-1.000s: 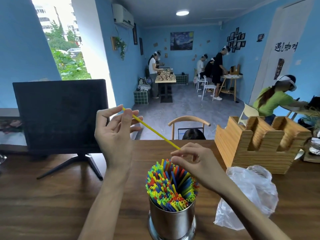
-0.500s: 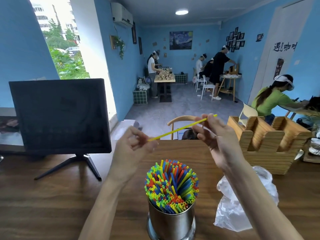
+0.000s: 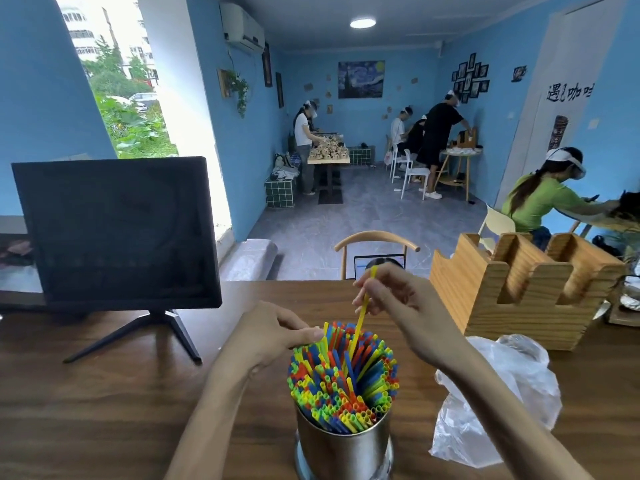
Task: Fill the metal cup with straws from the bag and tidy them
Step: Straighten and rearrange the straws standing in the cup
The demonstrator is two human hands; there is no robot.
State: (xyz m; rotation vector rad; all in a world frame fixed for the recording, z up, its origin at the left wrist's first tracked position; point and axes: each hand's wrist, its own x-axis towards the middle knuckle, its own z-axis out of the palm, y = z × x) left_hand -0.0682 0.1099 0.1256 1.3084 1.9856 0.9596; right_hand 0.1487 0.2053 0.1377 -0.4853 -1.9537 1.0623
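A metal cup (image 3: 341, 445) stands on the wooden table (image 3: 104, 410) near the front edge, packed with several coloured straws (image 3: 343, 379) fanning out of its top. My right hand (image 3: 398, 306) pinches a single yellow straw (image 3: 363, 306) held nearly upright, its lower end among the straws in the cup. My left hand (image 3: 273, 336) is at the cup's left side with fingertips touching the outer straws. A crumpled clear plastic bag (image 3: 498, 400) lies to the right of the cup.
A black monitor (image 3: 114, 230) on a tripod stand sits at the table's left. A wooden holder (image 3: 519, 289) stands at the back right. A chair back (image 3: 375, 239) rises beyond the far edge. Several people work at tables further back in the room.
The yellow straw went from lying across both hands to upright in my right hand alone, its tip lowered into the cup. My left hand let go and dropped to the bundle's left side.
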